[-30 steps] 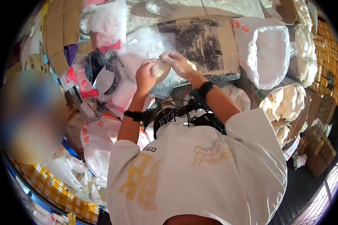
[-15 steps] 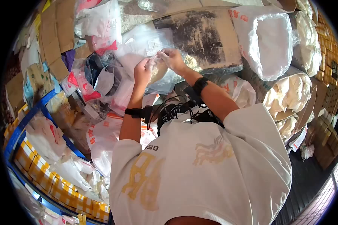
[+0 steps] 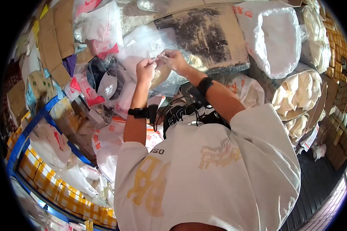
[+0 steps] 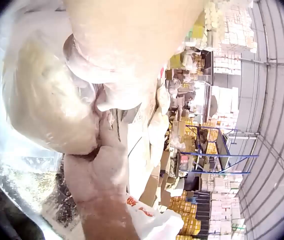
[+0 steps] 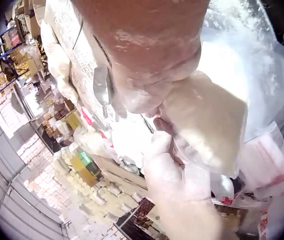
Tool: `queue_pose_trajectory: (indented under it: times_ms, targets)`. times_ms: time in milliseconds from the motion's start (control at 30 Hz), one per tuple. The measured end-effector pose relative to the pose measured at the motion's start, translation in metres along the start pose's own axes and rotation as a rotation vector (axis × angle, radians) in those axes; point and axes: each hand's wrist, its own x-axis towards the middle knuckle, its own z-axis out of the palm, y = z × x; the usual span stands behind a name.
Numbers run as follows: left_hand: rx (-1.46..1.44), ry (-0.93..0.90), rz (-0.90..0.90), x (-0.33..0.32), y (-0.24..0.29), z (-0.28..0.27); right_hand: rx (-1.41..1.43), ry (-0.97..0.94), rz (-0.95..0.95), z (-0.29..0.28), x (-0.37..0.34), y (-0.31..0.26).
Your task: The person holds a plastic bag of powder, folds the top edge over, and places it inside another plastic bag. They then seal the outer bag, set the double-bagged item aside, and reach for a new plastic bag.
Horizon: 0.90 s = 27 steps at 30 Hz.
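A small clear bag filled with pale powder (image 3: 161,74) hangs between the two hands, its body rounded in the left wrist view (image 4: 47,100) and the right wrist view (image 5: 207,122). The left hand (image 3: 145,71) pinches one side of the bag's top with curled fingers. On the other side, the right hand (image 3: 175,61) pinches the gathered top, its fingertips close to those of the left. White powder coats the fingers. Beneath the hands lie flat clear plastic bags (image 3: 142,44).
A dark, powder-dusted cardboard sheet (image 3: 204,36) lies beyond the right hand. An open white-lined sack (image 3: 279,46) stands at the right. Pink-and-white packages (image 3: 92,90) and a metal scoop (image 5: 102,87) are around. A blue frame (image 3: 27,131) is at the lower left.
Both hands have drawn slightly closer to the bag's top and keep their pinch on it. The head view has shifted, bringing more of the blue frame into sight.
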Motion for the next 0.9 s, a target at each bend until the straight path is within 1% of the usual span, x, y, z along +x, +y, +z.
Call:
queue_pose_trajectory:
  times_ms: [33, 133, 233, 333, 433, 533, 633, 733, 833, 900]
  targets:
    - [0.028, 0.022, 0.031, -0.001, -0.001, 0.000, 0.005, 0.015, 0.000, 0.000, 0.002, 0.003]
    - [0.460, 0.089, 0.319, -0.007, 0.008, -0.002, 0.005, 0.056, 0.075, -0.001, 0.005, 0.002]
    - [0.668, 0.168, 0.314, -0.024, 0.035, 0.006, -0.132, 0.081, 0.084, 0.000, 0.007, -0.002]
    - [0.404, 0.098, 0.249, -0.007, 0.011, -0.002, -0.089, 0.019, 0.101, 0.002, 0.002, -0.013]
    - [-0.044, -0.008, -0.043, 0.002, 0.005, -0.006, -0.044, -0.031, 0.046, 0.000, 0.002, -0.006]
    - [0.105, -0.021, 0.161, 0.006, -0.004, -0.009, -0.073, -0.017, 0.081, 0.004, 0.000, -0.013]
    - [0.243, 0.018, 0.221, -0.003, 0.004, -0.007, -0.074, 0.030, 0.055, 0.006, 0.006, 0.001]
    - [0.240, 0.090, 0.136, -0.012, 0.018, -0.005, -0.082, 0.019, 0.016, 0.002, 0.009, 0.008]
    - [-0.095, 0.097, -0.019, -0.018, 0.031, 0.002, 0.028, -0.010, 0.141, -0.001, 0.005, -0.005]
    - [-0.219, 0.066, -0.121, -0.009, 0.022, -0.003, -0.006, -0.056, 0.155, -0.007, 0.004, -0.014]
